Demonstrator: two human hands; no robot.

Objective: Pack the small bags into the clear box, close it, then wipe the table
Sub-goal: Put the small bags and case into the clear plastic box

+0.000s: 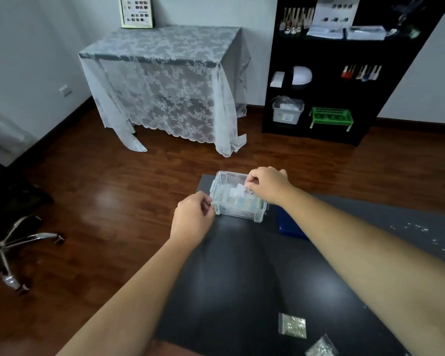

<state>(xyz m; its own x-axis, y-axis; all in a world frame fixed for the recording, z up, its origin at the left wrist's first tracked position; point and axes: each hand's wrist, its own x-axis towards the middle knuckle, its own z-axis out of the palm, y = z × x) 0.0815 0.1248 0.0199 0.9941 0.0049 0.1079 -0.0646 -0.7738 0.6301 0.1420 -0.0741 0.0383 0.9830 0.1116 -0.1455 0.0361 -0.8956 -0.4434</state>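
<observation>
A clear plastic box (238,211) stands open at the far left corner of the black table (231,278), with several small bags inside. My left hand (193,219) grips the box's left rim. Over the box's far right side, my right hand (266,185) pinches a small white bag (238,189) in its fingertips. Two small bags of silvery bits lie near the table's front edge, one flat (292,325) and one partly cut off by the frame (321,348).
A blue item (290,227) lies right of the box, partly hidden by my right forearm. Glittery specks (427,235) are scattered at the table's right. Beyond are wooden floor, a lace-covered table (165,80), a black shelf unit (339,73) and a chair base (10,247).
</observation>
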